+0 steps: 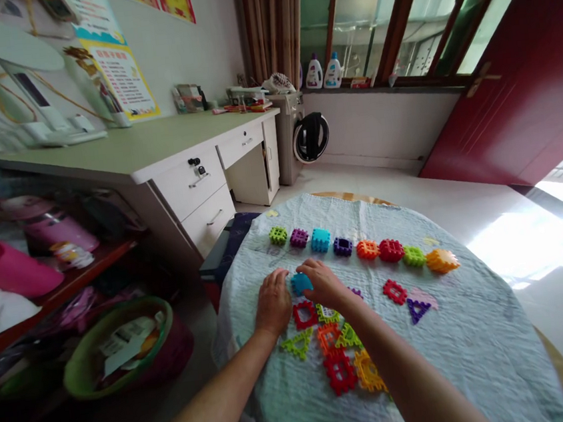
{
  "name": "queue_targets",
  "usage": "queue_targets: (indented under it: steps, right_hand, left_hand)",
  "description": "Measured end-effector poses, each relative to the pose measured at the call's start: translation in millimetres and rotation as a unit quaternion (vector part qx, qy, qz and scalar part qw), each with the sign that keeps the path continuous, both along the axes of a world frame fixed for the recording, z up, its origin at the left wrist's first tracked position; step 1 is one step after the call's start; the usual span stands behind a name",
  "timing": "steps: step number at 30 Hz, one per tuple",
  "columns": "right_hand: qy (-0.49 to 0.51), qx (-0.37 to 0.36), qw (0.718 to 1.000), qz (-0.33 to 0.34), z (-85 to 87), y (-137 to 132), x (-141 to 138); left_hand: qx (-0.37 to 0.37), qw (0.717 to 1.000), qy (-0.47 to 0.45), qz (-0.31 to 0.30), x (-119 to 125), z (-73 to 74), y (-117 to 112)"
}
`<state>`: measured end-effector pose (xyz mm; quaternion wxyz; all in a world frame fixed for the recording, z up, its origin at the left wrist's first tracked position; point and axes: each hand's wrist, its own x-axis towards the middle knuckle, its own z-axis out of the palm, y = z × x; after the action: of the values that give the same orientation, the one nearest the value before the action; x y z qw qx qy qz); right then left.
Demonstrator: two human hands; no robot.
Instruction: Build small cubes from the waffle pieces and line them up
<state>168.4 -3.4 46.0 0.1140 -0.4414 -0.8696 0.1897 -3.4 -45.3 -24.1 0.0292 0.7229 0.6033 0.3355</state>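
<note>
A blue notched plastic building block (300,284) sits low over the cloth between my two hands. My right hand (322,283) grips it from the right with thumb and fingers. At its left edge my left hand (273,300) has its bent fingers closed in against it; the thumb side is partly hidden. Flat notched pieces lie just below: a red square frame (304,314), a green triangle (298,345), an orange square (328,338), a red square (339,371) and a yellow square (369,371). My right forearm covers some of them.
Beyond my hands runs a row of assembled cubes, from a green cube (278,235) to a yellow block (442,260). A red piece (394,291) and a purple triangle (419,310) lie to the right on the tablecloth (466,339). A desk (154,144) stands at left.
</note>
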Motion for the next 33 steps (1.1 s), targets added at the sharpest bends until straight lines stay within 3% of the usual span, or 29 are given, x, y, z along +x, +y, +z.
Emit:
queue_targets:
  steps: [5,17,22,28,33]
  right_hand:
    - [-0.013,-0.013,1.000,0.006,-7.7,5,-1]
    - [-0.081,-0.014,0.997,-0.007,-6.1,5,-10]
    - [-0.071,0.023,0.996,-0.042,13.4,11,1]
    - [-0.038,0.103,0.977,-0.183,47.8,53,31]
    - [-0.053,0.094,0.969,-0.221,54.8,83,40]
  left_hand:
    - [0.002,1.000,0.002,0.000,0,-0.2,0]
    - [-0.002,1.000,0.022,0.008,1,1.4,0]
    - [-0.021,0.999,0.033,0.033,3,6.3,-3]
    - [-0.069,0.996,0.038,0.047,7,14.2,-4]
    - [-0.081,0.995,0.038,0.046,7,18.8,-5]
